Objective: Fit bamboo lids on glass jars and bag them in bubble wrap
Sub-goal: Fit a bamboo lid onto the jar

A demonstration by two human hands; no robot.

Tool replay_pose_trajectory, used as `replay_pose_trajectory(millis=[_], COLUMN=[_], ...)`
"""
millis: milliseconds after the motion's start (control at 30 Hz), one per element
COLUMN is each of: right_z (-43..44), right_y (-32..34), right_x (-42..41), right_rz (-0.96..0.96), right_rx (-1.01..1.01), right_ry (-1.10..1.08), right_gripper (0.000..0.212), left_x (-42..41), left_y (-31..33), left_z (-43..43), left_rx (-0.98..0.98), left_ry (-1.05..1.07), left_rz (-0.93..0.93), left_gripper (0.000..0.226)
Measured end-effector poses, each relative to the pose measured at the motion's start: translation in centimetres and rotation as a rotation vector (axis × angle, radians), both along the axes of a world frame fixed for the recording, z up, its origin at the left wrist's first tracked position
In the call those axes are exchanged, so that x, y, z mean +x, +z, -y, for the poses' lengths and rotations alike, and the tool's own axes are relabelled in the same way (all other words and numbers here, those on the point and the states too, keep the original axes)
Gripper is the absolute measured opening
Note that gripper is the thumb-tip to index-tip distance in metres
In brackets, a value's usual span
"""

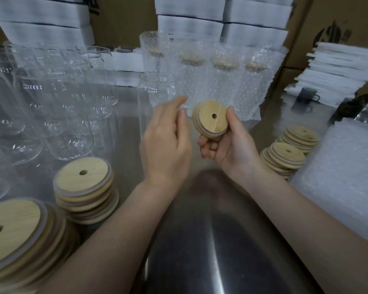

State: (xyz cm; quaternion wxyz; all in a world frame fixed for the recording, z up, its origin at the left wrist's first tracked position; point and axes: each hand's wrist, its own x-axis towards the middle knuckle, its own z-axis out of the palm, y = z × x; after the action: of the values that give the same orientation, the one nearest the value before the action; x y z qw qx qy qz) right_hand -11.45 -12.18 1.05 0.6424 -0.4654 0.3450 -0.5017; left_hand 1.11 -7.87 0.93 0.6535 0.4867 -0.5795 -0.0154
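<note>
The right hand [227, 149] holds a round bamboo lid [212, 118] tilted up on edge above the steel tabletop [200, 240]. Its grip is closed round the rim, thumb on the right edge and fingers curled beneath, and the edge of what looks like a second disc shows just behind the lid. The left hand [166, 145] hangs just left of the lid, blurred, its grip slack: fingers loosely bent toward the lid's edge and nothing in them. Whether a fingertip touches the lid cannot be told. Behind and left of the lid stands an uncovered glass jar [153, 92]. Directly behind the lid is a row of jars in bubble wrap [217, 85], with bamboo tops showing through the wrap. Farther left of the lid many empty jars [51, 102] crowd together. Nearer the camera on the left of the lid sit two stacks of lids [83, 187], and to its right and lower are more lid stacks [285, 158]. Just beyond those lies a pile of bubble wrap bags [344, 166]. Far right and behind the lid are a grey mug [306, 95], folded white foam sheets [338, 68] and cardboard boxes [338, 18].
</note>
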Motion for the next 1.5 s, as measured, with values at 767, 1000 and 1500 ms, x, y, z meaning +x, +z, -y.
replay_pose_trajectory(millis=[767, 1000, 1500], right_z=[0.5, 0.7, -0.2], right_y=[0.2, 0.6, 0.6], right_x=[-0.5, -0.6, -0.2], right_rz=[0.536, 0.331, -0.230], right_rx=[0.192, -0.061, -0.522], right_ry=[-0.083, -0.285, -0.383], right_gripper=[0.060, 0.043, 0.035], left_x=[2.3, 2.0, 1.1], left_y=[-2.9, -2.6, -2.0], left_z=[3.8, 3.3, 2.1], left_rx=[0.406, 0.299, 0.229], left_ry=[0.015, 0.077, 0.116], left_rz=[-0.257, -0.004, 0.311], left_gripper=[0.092, 0.091, 0.091])
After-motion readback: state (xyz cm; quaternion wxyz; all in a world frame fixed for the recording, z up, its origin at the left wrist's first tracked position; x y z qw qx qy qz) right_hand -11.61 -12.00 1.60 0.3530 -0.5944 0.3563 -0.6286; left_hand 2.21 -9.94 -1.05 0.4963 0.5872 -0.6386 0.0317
